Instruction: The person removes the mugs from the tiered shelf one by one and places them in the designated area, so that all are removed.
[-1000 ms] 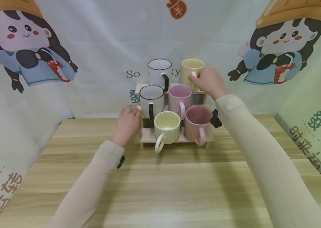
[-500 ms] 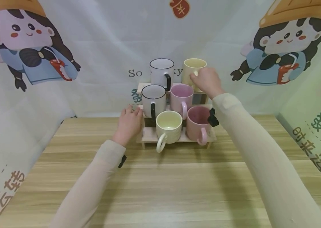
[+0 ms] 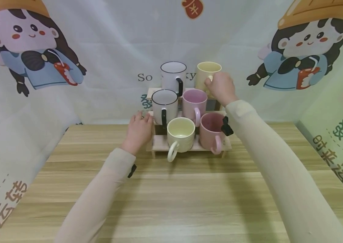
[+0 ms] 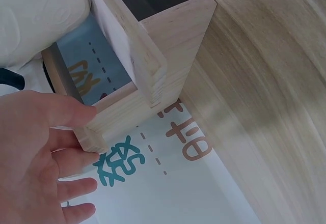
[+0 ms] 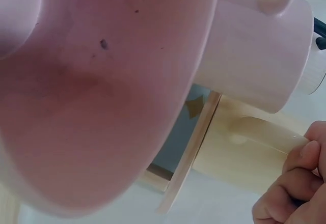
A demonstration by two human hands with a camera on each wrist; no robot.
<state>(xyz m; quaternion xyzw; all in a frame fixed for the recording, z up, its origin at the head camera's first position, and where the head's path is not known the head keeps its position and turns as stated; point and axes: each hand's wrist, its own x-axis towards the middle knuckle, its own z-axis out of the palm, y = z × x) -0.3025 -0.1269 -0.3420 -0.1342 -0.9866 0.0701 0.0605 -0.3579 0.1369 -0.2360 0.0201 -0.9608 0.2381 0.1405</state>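
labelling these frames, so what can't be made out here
Head view: part of the yellow mug, behind the right hand.
Right wrist view: part of the lower pink mug, past the top edge.
Left wrist view: part of the pale mug, past the left edge.

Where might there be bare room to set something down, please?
The widest bare patch is the table in front of the rack, between the left sleeve and right sleeve. More bare table lies outside each sleeve, up to the patterned cloth. The rack is crowded: two mugs per tier, the left hand gripping its left end.
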